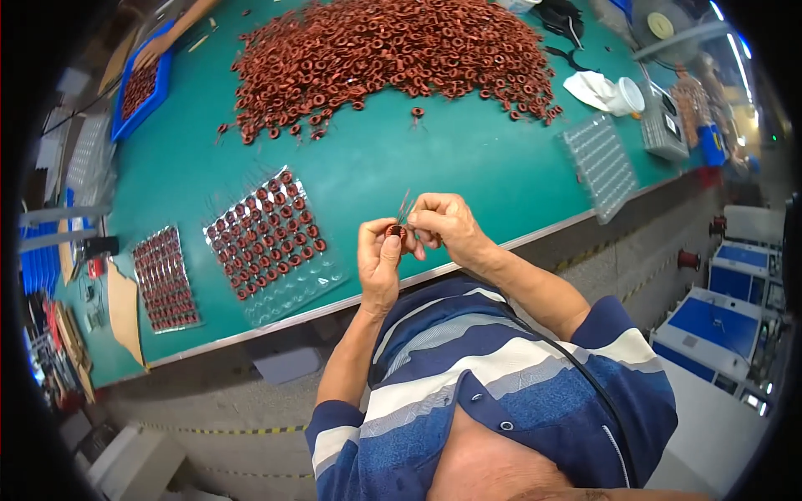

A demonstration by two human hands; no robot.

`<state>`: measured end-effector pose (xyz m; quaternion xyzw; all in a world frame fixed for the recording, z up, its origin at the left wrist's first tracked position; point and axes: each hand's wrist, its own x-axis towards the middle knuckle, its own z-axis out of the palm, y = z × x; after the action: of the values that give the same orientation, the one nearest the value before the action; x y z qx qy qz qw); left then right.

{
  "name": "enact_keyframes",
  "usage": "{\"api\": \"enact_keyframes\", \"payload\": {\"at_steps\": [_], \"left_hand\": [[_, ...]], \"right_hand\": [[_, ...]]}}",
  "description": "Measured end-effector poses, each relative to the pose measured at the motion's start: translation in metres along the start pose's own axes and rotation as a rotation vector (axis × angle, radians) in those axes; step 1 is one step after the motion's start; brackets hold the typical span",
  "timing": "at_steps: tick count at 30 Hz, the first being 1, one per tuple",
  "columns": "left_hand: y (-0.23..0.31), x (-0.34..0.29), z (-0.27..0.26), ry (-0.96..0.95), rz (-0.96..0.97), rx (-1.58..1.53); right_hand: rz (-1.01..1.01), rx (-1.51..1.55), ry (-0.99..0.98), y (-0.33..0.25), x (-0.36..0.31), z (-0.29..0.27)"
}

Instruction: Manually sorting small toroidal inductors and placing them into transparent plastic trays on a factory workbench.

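**Both hands pinched on one small coil above the table edge**

Head view. The left hand (380, 263) is curled, thumb up, with thumb and fingertips closed on a small reddish-brown ring-shaped wound coil (396, 231). The right hand (443, 224) sits at 2 o'clock from the left, touching it at the fingertips; its fingers are bent in a tight pinch on the coil's thin wire leads (405, 205), which stick up toward 12 o'clock. Neither hand is open. The coil is held in the air between the two hands, just over the near edge of the green work table (401, 159), not resting on it.

At 9 o'clock from the hands, close by, lies a clear plastic blister tray (276, 242), its upper rows filled with the same coils and its near rows bare. Further toward 9 o'clock is a second, smaller clear tray of coils (165, 280), nearly full. At 12 o'clock, well apart, a large loose heap of reddish-brown coils (393, 58) spreads over the far side of the table. At 2 o'clock lies an unfilled clear blister tray (600, 163), with a white plastic cup (628, 94) beyond it.

At 10 o'clock, far corner, another person's hand (154, 50) rests on a blue plastic bin of coils (140, 88).
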<state>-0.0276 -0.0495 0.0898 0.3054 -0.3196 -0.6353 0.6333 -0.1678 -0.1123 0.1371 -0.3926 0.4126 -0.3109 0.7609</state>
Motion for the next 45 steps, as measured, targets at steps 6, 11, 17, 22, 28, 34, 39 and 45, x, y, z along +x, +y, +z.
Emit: {"api": "enact_keyframes", "payload": {"at_steps": [6, 11, 17, 22, 28, 34, 39, 45], "left_hand": [[-0.002, -0.01, -0.006, 0.122, -0.105, 0.044], [0.002, -0.013, -0.013, 0.154, -0.193, 0.018], [0.001, -0.03, -0.031, 0.301, -0.124, 0.154], [0.002, -0.051, -0.06, 0.409, -0.123, 0.438], [0.008, -0.09, -0.102, 0.635, -0.101, 0.3], [0.015, -0.136, -0.141, 0.719, -0.14, 0.462], [0.01, -0.139, -0.152, 0.666, -0.236, 0.553], [0.002, -0.137, -0.159, 0.653, -0.31, 0.479]], "right_hand": [[-0.067, -0.222, 0.013, 0.02, 0.011, -0.003], [0.038, -0.002, -0.137, 0.025, 0.013, 0.007], [-0.142, -0.219, -0.043, 0.052, 0.027, 0.028], [0.025, -0.311, -0.136, 0.07, 0.043, 0.054], [0.095, -0.383, -0.235, 0.102, 0.072, 0.103], [-0.157, -0.666, -0.15, 0.129, 0.105, 0.096], [-0.241, -0.875, -0.217, 0.152, 0.106, 0.093], [-0.243, -0.883, -0.129, 0.124, 0.113, 0.076]]}}
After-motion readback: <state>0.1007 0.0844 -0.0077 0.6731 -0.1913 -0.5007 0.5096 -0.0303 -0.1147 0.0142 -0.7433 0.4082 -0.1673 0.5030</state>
